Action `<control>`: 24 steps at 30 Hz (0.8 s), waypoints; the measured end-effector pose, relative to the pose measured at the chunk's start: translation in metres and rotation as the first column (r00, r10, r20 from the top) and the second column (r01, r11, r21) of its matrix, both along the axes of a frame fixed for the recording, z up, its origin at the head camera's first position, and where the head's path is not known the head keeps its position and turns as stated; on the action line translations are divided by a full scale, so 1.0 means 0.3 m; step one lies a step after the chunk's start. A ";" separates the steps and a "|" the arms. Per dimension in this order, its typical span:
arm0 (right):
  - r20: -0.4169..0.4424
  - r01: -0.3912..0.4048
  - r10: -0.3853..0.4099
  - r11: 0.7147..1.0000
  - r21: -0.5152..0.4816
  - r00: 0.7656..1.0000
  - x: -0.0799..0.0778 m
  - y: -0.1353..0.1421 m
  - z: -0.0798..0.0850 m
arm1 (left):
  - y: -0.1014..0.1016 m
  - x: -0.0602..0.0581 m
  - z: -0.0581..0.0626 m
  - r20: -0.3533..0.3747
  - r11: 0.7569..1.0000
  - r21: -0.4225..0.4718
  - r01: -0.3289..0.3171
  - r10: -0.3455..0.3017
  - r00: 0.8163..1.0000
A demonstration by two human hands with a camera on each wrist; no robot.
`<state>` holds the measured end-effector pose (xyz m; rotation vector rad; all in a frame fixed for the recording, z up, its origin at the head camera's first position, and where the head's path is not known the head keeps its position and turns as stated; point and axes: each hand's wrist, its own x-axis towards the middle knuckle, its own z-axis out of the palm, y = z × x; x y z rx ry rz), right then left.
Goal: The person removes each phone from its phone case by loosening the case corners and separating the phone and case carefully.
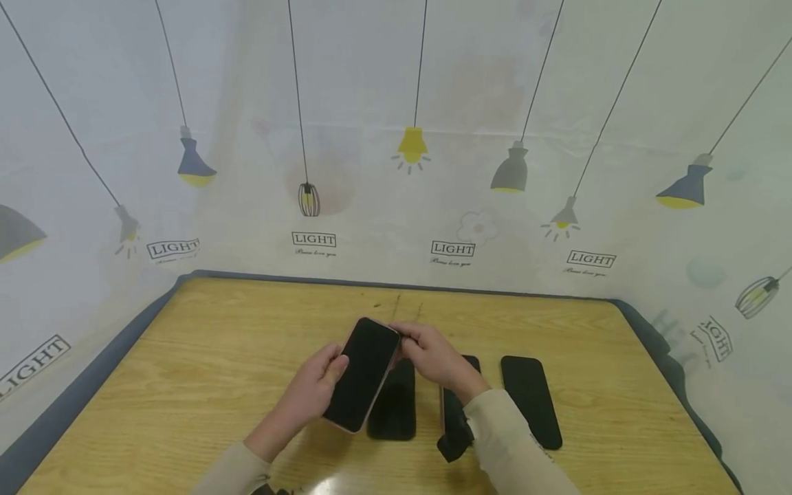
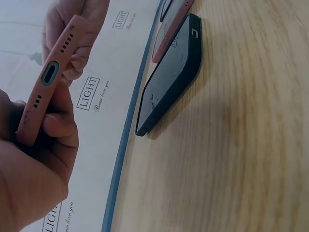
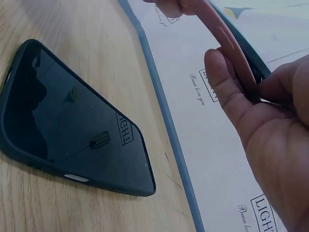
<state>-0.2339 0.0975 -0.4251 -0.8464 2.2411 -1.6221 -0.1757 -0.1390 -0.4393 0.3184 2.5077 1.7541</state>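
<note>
A black-screened phone (image 1: 365,375) in a pink case (image 2: 46,82) is held up off the table, tilted. My left hand (image 1: 312,385) grips its left side, with the thumb along the screen's edge. At its upper right corner my right hand (image 1: 433,350) pinches the case between thumb and fingers. In the right wrist view, a narrow dark gap shows by the thumb, between the pink case edge (image 3: 231,46) and the phone. Below the hands a phone in a dark case (image 1: 396,409) lies screen up on the table; it shows larger in the right wrist view.
Two more phones lie to the right: one with a pink edge (image 1: 452,399), partly covered by my right forearm, and a dark one (image 1: 532,402). The wooden table (image 1: 204,357) meets a pale printed curtain (image 1: 371,227) at its back and sides.
</note>
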 end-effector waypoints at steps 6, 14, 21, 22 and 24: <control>-0.003 0.010 -0.010 1.000 -0.014 1.000 -0.002 -0.009 0.003 | -0.012 -0.014 -0.012 0.081 0.993 0.119 0.025 -0.035 0.996; -0.063 0.092 -0.093 0.995 -0.026 0.994 0.009 -0.051 -0.011 | 0.005 -0.027 -0.022 0.099 0.985 0.118 -0.126 0.115 0.988; -0.050 0.070 -0.068 0.997 0.025 0.996 0.035 -0.064 -0.031 | 0.006 -0.039 -0.014 0.061 0.975 0.087 -0.204 0.199 0.978; -0.040 0.067 -0.065 0.997 0.038 0.997 0.040 -0.067 -0.033 | 0.005 -0.041 -0.012 0.052 0.975 0.076 -0.210 0.206 0.977; -0.019 0.055 -0.055 0.997 0.055 0.998 0.048 -0.073 -0.038 | 0.002 -0.044 -0.010 0.033 0.973 0.055 -0.223 0.221 0.975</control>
